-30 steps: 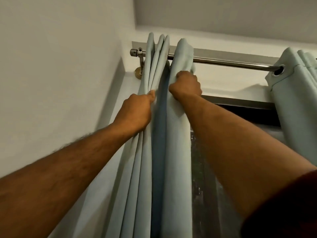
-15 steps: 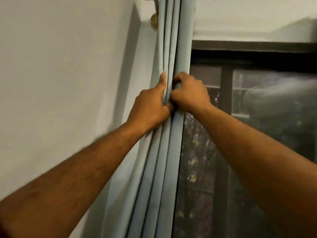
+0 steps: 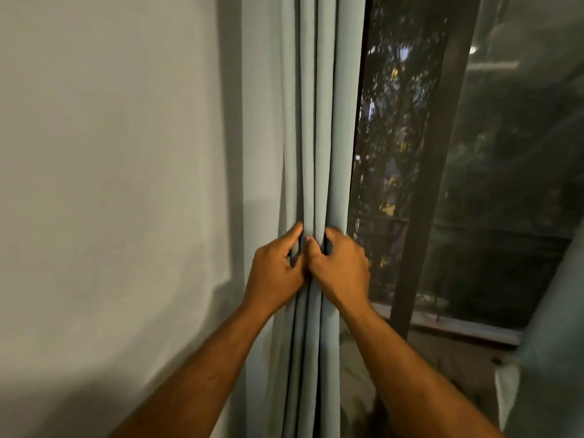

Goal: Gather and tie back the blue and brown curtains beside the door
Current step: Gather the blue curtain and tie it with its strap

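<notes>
The pale blue curtain (image 3: 319,128) hangs bunched into several narrow vertical folds between the wall and the glass door. My left hand (image 3: 274,273) grips the left folds, thumb stretched up along the cloth. My right hand (image 3: 339,270) grips the right folds, fingers curled into the pleats. The two hands touch each other at mid height of the bundle. No brown curtain shows in this view.
A plain white wall (image 3: 110,184) fills the left side. The glass door (image 3: 467,184) with a dark frame bar (image 3: 423,172) stands right of the bundle, with foliage outside. Another pale curtain edge (image 3: 550,358) hangs blurred at the far right.
Both hands have slid down the gathered curtain from near the rod to mid height and come together. The view has dropped, so the rod is out of frame.
</notes>
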